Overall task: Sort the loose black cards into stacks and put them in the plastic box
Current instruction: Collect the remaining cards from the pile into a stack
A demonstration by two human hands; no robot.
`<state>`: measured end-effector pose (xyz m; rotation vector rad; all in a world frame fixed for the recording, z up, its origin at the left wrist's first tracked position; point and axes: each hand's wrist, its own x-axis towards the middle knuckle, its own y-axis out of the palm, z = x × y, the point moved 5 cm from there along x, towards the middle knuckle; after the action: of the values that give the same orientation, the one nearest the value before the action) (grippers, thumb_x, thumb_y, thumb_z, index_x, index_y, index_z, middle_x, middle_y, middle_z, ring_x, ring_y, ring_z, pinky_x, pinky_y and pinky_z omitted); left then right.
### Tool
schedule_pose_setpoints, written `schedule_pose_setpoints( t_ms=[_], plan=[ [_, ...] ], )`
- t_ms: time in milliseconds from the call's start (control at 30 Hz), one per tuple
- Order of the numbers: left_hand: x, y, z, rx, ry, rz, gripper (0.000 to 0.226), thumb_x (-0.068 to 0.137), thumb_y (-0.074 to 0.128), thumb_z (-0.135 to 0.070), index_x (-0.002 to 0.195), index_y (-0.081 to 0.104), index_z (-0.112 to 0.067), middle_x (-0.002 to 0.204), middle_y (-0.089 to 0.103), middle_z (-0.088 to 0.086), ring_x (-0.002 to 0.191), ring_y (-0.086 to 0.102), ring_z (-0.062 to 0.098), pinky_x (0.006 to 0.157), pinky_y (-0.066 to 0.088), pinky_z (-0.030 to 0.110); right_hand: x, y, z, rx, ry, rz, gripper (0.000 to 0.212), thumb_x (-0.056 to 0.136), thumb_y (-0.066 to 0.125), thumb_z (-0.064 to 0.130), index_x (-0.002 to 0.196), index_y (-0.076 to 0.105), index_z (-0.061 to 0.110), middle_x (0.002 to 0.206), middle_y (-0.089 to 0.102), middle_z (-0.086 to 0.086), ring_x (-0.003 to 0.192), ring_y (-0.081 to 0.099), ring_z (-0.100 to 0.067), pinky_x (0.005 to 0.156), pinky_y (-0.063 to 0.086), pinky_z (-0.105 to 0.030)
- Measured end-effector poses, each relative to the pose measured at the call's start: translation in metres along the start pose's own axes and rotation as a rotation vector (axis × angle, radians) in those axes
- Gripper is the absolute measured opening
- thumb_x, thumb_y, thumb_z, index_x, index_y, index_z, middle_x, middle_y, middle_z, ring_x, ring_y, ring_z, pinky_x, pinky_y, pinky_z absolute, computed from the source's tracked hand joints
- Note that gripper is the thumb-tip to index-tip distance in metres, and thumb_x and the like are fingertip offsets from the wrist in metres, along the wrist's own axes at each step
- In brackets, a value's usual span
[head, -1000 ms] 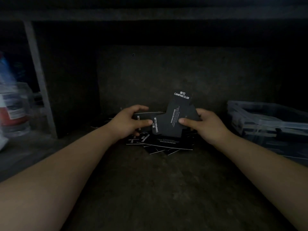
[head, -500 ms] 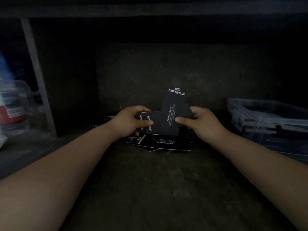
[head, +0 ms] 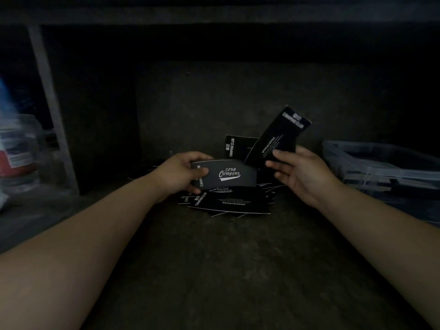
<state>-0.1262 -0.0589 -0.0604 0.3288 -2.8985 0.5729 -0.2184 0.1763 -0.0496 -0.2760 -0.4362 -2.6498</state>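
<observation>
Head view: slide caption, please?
Left hand grips stacked cards; right hand pinches a single card above the loose pile; plastic box at right.

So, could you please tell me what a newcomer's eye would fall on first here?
The left hand grips a stack of black cards at the centre, while the right hand holds one card tilted up beside it. Loose cards lie beneath them, and a plastic box sits at the right.

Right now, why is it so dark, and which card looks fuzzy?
Head view: dim all over, no glare; the raised card in the right hand is blurred at its top lettering; the flat card in the left hand reads sharp; far-left containers smear.
</observation>
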Motion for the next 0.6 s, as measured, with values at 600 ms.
schedule_pose_setpoints(
  t_ms=[600],
  plan=[
    [-0.003, 0.0, -0.002, -0.093, -0.072, -0.061, 0.021, 0.104, 0.047, -0.023, 0.112, 0.066, -0.02, 0.122, 0.064, 0.015, 0.105, 0.064, 0.028, 0.054, 0.056, 0.023, 0.003, -0.002, 0.024, -0.159, -0.391, -0.129, 0.059, 0.075, 0.07, -0.017, 0.116, 0.058, 0.024, 0.114, 0.065, 0.002, 0.109, 0.066, -0.02, 0.081, 0.058, -0.034]
  ],
)
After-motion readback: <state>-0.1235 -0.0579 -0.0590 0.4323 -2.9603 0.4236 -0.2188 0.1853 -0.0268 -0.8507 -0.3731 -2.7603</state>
